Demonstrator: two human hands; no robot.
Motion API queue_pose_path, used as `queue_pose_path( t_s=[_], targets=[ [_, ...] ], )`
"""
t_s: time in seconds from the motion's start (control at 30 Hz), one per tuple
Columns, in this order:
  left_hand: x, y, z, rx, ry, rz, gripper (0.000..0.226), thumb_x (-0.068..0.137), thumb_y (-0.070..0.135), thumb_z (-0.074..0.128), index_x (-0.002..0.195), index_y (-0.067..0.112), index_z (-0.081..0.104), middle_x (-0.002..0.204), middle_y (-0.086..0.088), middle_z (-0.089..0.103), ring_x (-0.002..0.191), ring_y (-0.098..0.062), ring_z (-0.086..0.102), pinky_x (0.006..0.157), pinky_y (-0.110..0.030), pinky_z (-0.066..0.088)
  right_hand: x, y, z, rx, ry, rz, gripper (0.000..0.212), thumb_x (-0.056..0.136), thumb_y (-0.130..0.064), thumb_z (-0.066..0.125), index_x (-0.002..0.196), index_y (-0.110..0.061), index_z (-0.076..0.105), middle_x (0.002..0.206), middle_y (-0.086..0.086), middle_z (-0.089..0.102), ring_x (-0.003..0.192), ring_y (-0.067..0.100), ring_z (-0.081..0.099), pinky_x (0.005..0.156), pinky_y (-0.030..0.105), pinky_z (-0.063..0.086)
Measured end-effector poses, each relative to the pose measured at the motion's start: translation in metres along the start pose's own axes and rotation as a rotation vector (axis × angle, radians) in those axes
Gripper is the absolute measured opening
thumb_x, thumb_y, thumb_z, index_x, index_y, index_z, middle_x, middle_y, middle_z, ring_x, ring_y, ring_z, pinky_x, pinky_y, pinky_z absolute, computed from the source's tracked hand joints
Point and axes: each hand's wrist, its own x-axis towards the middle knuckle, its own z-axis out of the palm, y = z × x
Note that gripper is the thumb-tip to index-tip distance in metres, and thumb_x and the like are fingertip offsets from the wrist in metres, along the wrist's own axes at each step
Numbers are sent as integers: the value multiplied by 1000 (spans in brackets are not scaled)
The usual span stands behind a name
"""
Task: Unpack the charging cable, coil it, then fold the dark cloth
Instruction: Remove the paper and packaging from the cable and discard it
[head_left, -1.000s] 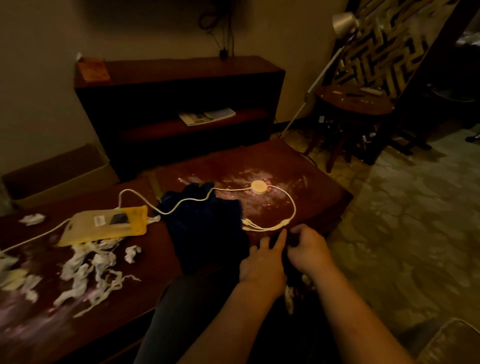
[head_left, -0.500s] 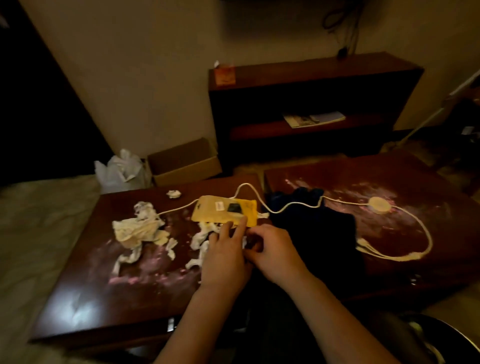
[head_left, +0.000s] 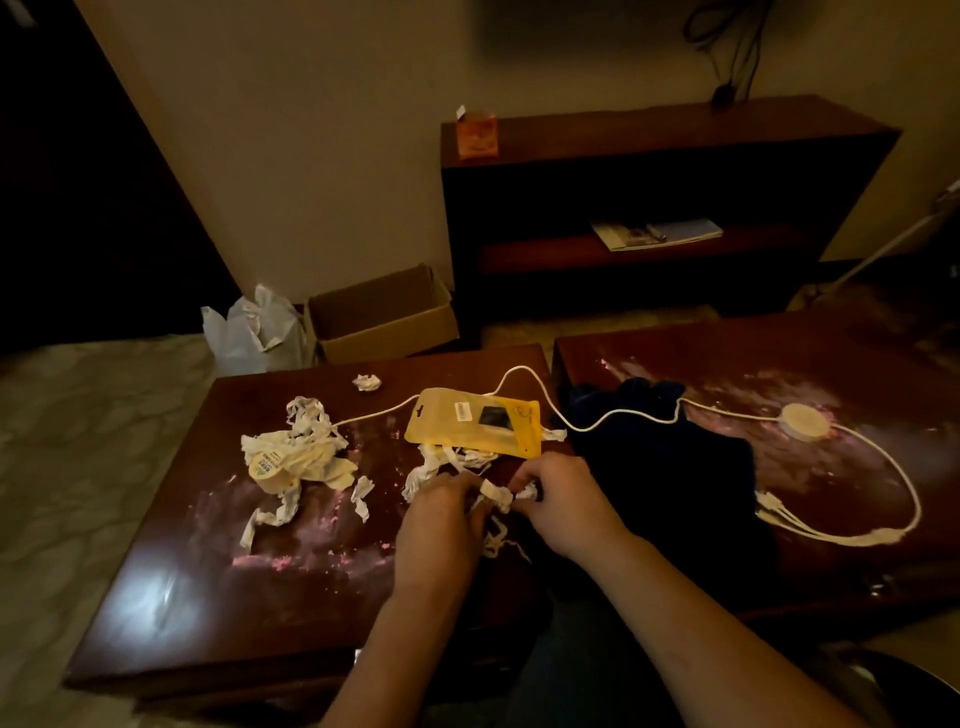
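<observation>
Head: right hand (head_left: 563, 501), scrap (head_left: 496, 493), table edge (head_left: 544, 364)

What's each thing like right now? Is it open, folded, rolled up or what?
charging cable, uncoiled, lying loose and spread out.
dark cloth, unfolded, in a rumpled heap.
yellow pouch, lying flat on the table.
paper scrap, pinched between both hands.
left hand, pinches the paper scrap.
right hand, pinches it too.
cardboard box, open.
</observation>
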Motion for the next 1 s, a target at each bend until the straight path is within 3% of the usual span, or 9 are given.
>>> queue_pose_path(
  t_s=[0.2, 0.3, 0.47, 0.57, 0.67, 0.73, 0.83, 0.9, 1.0],
  targets=[
    [3, 7, -4, -95, 56, -35, 23, 98, 15, 61, 113, 29, 72, 97, 22, 61, 80, 12, 55, 65, -2, 41, -7, 2, -1, 192, 74, 73, 13, 87, -27, 77, 93, -38, 70, 109, -11, 65, 94, 5, 61, 83, 24, 55],
    [3, 17, -3, -128, 65, -13, 22, 98, 16, 61, 110, 31, 72, 92, 22, 63, 79, 8, 61, 71, -9, 50, -16, 2, -7, 232, 128, 36, 14, 88, -25, 77, 100, -33, 73, 104, -16, 66, 88, -2, 56, 71, 7, 41],
    [6, 43, 3, -124, 115, 49, 23, 97, 17, 62, 114, 30, 69, 109, 12, 67, 90, -1, 62, 80, -19, 53, -37, 6, -36, 271, 229, 97, 5, 87, -29, 78, 91, -31, 75, 91, -16, 67, 78, 4, 65, 73, 21, 56],
    [5, 56, 4, 113, 17, 4, 31, 97, 22, 60, 127, 30, 62, 124, 6, 62, 108, -12, 59, 82, -30, 55, -53, 31, -73, 339, 258, 119, 5, 86, -23, 80, 83, -25, 77, 78, -6, 72, 60, 10, 69, 63, 30, 61],
    [1, 77, 2, 243, -35, 21, 41, 93, 18, 60, 134, 23, 60, 130, -1, 55, 121, -26, 53, 89, -43, 55, -77, 63, -108, 359, 282, 145, 5, 86, -17, 80, 83, -17, 77, 75, -1, 72, 56, 11, 68, 55, 23, 57],
    [-2, 114, 12, 74, -8, 155, 38, 93, 17, 63, 130, 23, 65, 124, 2, 59, 110, -20, 60, 91, -37, 54, -98, 85, -126, 352, 321, 196, 4, 85, -17, 81, 83, -15, 78, 75, -3, 72, 56, 7, 67, 52, 16, 52],
    [-8, 196, 47, -95, -248, 335, 27, 89, 20, 74, 115, 24, 72, 99, 10, 72, 82, -5, 65, 82, -21, 52, -131, 125, -150, 290, 405, 307, 5, 82, -19, 82, 79, -19, 78, 76, -8, 72, 66, 4, 65, 55, 9, 46],
    [-20, 249, 82, -77, -489, 439, 26, 82, 16, 79, 107, 25, 75, 88, 8, 75, 78, -4, 67, 78, -17, 50, -155, 153, -168, 268, 428, 399, 7, 82, -19, 81, 77, -20, 76, 75, -9, 71, 72, 7, 65, 54, 10, 44],
    [-38, 299, 128, -34, -637, 553, 24, 77, 8, 73, 95, 23, 80, 80, 3, 77, 77, -5, 71, 74, -15, 50, -183, 186, -185, 227, 438, 593, 11, 85, -22, 75, 80, -12, 74, 76, -1, 67, 73, 16, 63, 58, 25, 48]
  ],
)
